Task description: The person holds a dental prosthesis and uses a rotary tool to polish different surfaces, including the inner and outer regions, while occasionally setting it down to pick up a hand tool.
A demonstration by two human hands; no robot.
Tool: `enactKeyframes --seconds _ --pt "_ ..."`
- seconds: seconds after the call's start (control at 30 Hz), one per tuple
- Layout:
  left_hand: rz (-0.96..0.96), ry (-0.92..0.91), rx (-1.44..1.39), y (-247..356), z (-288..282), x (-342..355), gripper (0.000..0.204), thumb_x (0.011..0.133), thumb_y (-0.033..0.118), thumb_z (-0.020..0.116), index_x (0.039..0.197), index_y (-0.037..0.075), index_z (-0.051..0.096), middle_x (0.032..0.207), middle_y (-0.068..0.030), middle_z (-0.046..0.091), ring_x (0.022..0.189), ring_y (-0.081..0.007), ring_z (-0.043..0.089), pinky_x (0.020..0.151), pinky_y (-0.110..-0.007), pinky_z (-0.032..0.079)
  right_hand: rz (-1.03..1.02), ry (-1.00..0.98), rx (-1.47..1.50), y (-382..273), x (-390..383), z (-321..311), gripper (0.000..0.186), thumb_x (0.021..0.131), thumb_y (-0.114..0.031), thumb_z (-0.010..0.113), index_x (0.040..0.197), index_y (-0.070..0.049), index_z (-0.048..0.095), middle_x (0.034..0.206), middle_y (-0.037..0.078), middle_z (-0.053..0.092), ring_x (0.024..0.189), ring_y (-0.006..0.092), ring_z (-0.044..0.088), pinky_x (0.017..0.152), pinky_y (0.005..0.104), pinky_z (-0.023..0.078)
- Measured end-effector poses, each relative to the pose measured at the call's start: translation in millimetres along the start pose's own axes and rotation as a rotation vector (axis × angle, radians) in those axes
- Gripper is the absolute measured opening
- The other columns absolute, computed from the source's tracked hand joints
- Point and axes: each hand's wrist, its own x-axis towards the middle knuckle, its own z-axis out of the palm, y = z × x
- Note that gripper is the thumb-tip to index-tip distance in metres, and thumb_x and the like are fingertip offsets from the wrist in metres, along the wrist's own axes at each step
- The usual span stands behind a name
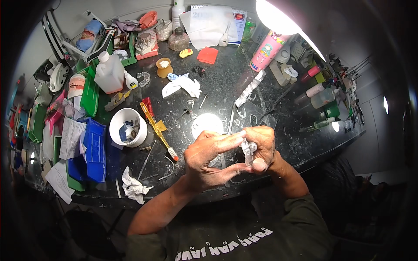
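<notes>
Your two hands meet a little right of the frame's middle, above the near part of the dark table (226, 78), and the clear piece (247, 153) is between them. Your right hand (262, 145) is curled nearly closed and has hold of this piece, with the thumb at its lower end. Your left hand (209, 157) is bent like a wide C: its fingertips reach the upper end of the piece and its thumb the lower end, but I cannot tell if they grip it. A small round shiny part shows beside the piece, and its kind is not clear. Just beyond your left hand a white disc (207, 125) shines strongly. Left of the centre lies a brush (159, 134) with yellow handle, and next to it stands a white tub (127, 145) with small pieces inside. Farther left there is a blue bin (96, 150), and below the tub a crumpled tissue (135, 187). Another tissue (185, 86) lies in the upper middle. At upper right, a lit lamp (278, 17) hangs over a pink cylinder (269, 51).
</notes>
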Motion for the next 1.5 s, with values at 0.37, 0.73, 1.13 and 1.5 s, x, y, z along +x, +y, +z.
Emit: enactKeyframes --seconds 0.37,0.73,1.13,1.5 --pt "-0.040 0.045 0.011 -0.2 -0.4 -1.1 0.060 0.058 0.027 0.095 0.106 0.001 0.070 0.105 -0.0132 0.073 0.082 -0.0211 0.069 0.076 -0.032 0.051 0.063 0.001 -0.032 -5.9 3.2 -3.0 0.080 0.077 -0.081 0.055 0.067 -0.001 0.053 0.056 0.010 0.050 0.046 0.0236 0.056 0.044 0.0326 0.043" --pt "-0.053 -0.001 0.062 0.4 -4.6 -2.1 0.064 0.056 0.023 0.096 0.107 -0.004 0.069 0.104 -0.0158 0.073 0.089 -0.0221 0.069 0.081 -0.033 0.052 0.059 -0.013 -0.003 -6.8 5.5 -1.2 0.079 0.079 -0.081 0.054 0.068 -0.003 0.051 0.055 0.008 0.047 0.046 0.0218 0.053 0.043 0.0328 0.041" --pt "-0.032 0.006 0.038 2.6 -5.7 -0.6 0.064 0.056 0.020 0.097 0.109 -0.003 0.069 0.106 -0.0152 0.073 0.091 -0.0214 0.069 0.082 -0.033 0.050 0.063 -0.040 -0.045 -6.3 3.0 -0.4 0.078 0.079 -0.080 0.054 0.067 -0.003 0.051 0.056 0.009 0.048 0.046 0.0235 0.055 0.044 0.0336 0.042" --pt "-0.031 0.053 0.004 0.1 -1.4 1.0 0.059 0.058 0.026 0.094 0.106 0.001 0.071 0.102 -0.0128 0.074 0.083 -0.0220 0.070 0.077 -0.032 0.049 0.071 0.003 -0.013 -3.7 1.1 -1.8 0.085 0.072 -0.086 0.056 0.069 -0.002 0.049 0.058 0.008 0.045 0.046 0.0214 0.051 0.045 0.0320 0.040"
